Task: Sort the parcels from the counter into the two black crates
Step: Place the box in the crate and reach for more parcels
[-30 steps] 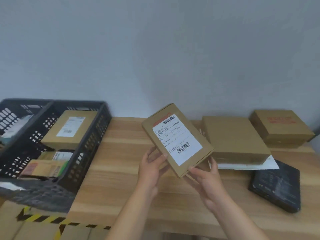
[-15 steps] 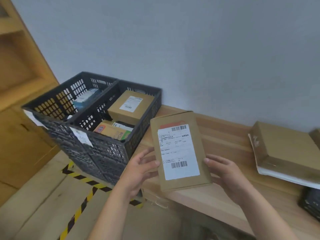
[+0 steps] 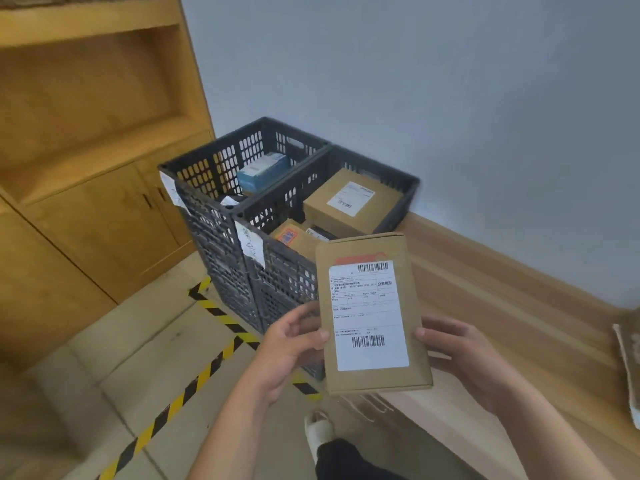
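Upright and near the right black crate (image 3: 410,183), the flat brown cardboard parcel (image 3: 370,381) (white label, two barcodes, red strip on top) is gripped at its side edges by the left hand (image 3: 289,346) and the right hand (image 3: 465,356).

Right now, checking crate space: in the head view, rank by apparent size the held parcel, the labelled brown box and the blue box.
held parcel; nearest the camera, so real size unsure
labelled brown box
blue box, partly hidden
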